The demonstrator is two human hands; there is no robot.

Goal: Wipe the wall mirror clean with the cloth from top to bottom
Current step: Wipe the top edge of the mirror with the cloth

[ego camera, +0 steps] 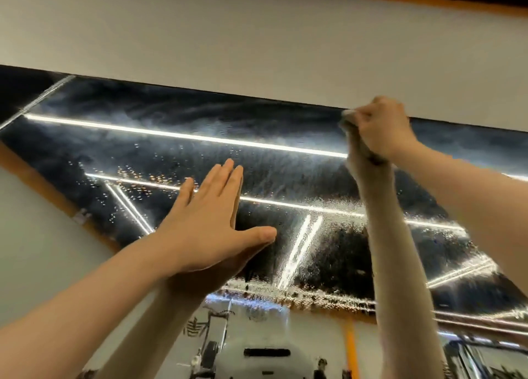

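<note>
The wall mirror (177,155) fills the middle of the view, wet with droplets and smeared streaks, and it reflects a dark ceiling with bright light strips. My right hand (383,130) is raised to the mirror's top edge at the right, fisted on a small pale cloth (349,115) that pokes out at the knuckles and presses on the glass. My left hand (211,221) lies flat on the mirror lower down, fingers together and thumb spread, holding nothing. Both arms are mirrored in the glass beneath them.
A plain white wall (257,41) runs above the mirror's top edge. An orange strip (43,187) borders the mirror at the left, with pale wall beyond. Exercise equipment (217,335) shows reflected near the bottom of the glass.
</note>
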